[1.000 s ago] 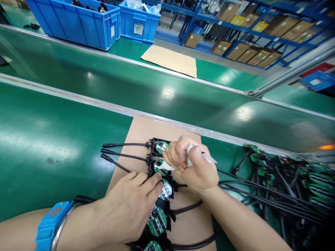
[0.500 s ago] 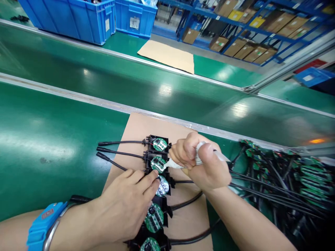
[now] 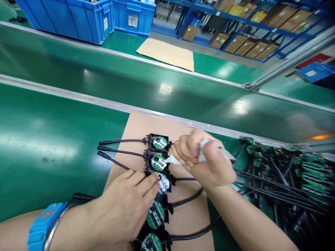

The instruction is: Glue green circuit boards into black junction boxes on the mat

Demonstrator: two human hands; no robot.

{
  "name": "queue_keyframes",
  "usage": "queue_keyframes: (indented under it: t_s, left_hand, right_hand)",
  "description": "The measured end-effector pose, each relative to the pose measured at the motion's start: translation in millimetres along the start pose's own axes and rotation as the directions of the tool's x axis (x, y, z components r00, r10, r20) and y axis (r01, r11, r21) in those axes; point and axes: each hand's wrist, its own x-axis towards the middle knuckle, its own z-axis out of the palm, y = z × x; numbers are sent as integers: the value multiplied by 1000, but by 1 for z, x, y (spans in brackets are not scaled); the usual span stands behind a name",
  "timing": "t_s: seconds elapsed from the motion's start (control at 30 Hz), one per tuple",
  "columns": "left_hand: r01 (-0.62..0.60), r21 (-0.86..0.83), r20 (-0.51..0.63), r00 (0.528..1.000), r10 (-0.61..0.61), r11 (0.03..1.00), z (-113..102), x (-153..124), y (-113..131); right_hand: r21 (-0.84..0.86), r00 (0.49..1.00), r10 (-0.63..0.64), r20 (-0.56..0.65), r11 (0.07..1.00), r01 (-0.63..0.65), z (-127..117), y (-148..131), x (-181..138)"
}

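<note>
Where the right hand (image 3: 209, 165) wraps it, the tube (image 3: 173, 160) is hidden.

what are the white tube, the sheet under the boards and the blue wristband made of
White tube: likely plastic, judging by its smooth tapered nozzle; body mostly hidden. Sheet: apparently cardboard, by its matte brown face. Blue wristband: probably rubber or plastic, evenly coloured, moulded-looking.

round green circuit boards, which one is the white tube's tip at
The second round green circuit board from the far end: the white tapered tube in the right hand has its tip there, at no other.
</note>
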Motion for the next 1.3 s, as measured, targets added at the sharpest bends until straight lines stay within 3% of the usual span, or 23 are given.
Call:
queue_keyframes:
  t_s: [0.13, 0.33, 0.77, 1.1, 1.3]
  left_hand:
    - [-116, -13, -2, 993, 116, 993, -1, -10, 10]
    - [-106, 15, 9, 994, 106, 994, 5, -14, 14]
    - [-94, -8, 106, 990, 95, 996, -3, -13, 13]
    - [-98, -16, 133, 986, 99, 995, -4, -13, 14]
    - [-85, -10, 92, 992, 85, 996, 2, -15, 14]
  right_hand:
    - [37, 998, 57, -2, 998, -57, 17, -13, -21]
    - [48, 996, 79, 48, 996, -81, 35, 11, -31]
    - [-15, 984, 175, -16, 984, -175, 28, -7, -51]
    - [-24, 997, 75, -21, 997, -76, 23, -5, -41]
    - [-28, 999, 34, -17, 999, -35, 19, 4, -38]
